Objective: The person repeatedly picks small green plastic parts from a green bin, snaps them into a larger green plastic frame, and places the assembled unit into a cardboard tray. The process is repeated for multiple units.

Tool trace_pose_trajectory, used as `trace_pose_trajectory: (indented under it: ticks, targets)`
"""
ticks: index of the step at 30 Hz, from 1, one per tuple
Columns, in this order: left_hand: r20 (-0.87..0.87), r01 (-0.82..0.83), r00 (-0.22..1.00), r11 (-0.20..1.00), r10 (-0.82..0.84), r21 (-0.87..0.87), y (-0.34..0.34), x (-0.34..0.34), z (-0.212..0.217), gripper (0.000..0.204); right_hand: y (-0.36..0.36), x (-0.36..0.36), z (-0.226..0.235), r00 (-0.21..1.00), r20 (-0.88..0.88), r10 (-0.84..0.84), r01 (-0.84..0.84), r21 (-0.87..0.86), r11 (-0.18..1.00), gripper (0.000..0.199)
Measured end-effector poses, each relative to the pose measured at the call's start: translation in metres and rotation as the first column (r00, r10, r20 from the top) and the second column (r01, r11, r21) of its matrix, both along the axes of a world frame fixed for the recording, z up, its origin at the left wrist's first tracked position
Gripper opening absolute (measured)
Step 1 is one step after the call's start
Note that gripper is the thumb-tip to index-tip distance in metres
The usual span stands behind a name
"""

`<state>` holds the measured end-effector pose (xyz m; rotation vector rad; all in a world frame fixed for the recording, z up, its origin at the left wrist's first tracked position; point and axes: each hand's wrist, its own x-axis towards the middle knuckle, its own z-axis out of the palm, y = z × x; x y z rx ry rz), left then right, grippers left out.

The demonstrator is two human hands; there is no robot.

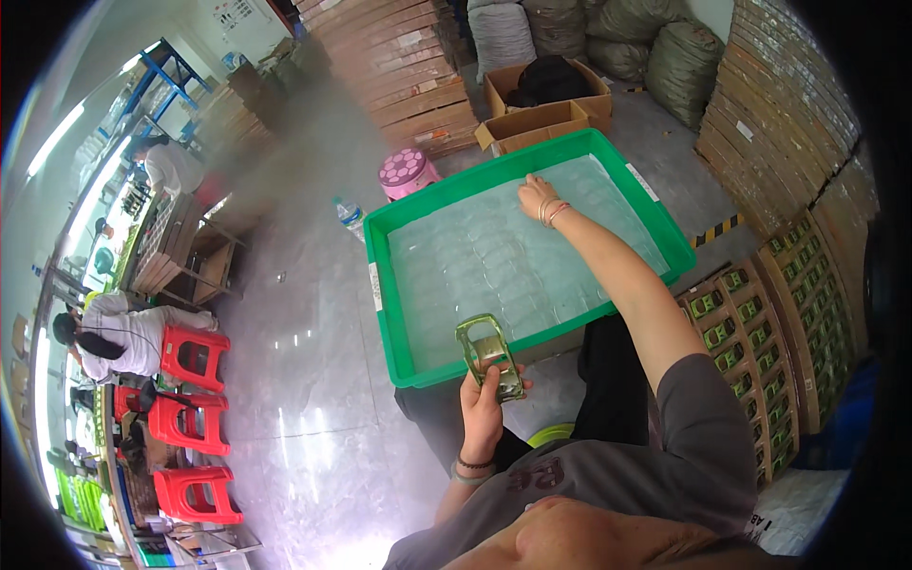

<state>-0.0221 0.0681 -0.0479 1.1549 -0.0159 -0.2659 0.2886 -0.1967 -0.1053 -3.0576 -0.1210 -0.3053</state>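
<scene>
A large green tray lies across my lap, its floor covered with clear, pale sheets or pieces in rows. My left hand grips a translucent green frame with rounded corners and an opening in it. That frame is held up over the tray's near left edge. Toward the far side of the tray my right hand reaches in, its fingers bent together against the clear pieces. Whatever lies between those fingertips is too small to make out.
Beyond the tray stand a pink stool, a water bottle and open cardboard boxes. On the right, stacked trays hold several green frames. Red stools and two seated people line a workbench on the left.
</scene>
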Motion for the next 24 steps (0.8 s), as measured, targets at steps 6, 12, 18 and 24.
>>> trace_pose_trajectory:
  ticks: [6,12,18,24]
  targets:
    - [0.044,-0.042,0.998,0.998,0.040,0.048,-0.005,0.007,0.004,0.026,-0.021,-0.051,0.039,0.989,0.133,-0.060,-0.004,0.436,0.900,0.020]
    - [0.078,-0.016,0.997,0.998,0.012,0.055,-0.017,0.016,0.019,0.040,-0.015,-0.155,0.089,0.963,0.259,0.070,-0.240,0.718,0.653,0.021]
    - [0.042,0.079,0.996,0.997,-0.080,0.022,-0.035,0.014,0.013,0.060,0.032,-0.274,0.148,0.949,0.250,0.193,-0.311,0.847,0.431,0.020]
    - [0.091,0.124,0.988,0.992,-0.126,0.030,-0.047,0.003,0.009,0.063,0.051,-0.287,0.139,0.738,0.661,0.136,-0.546,0.467,0.695,0.019]
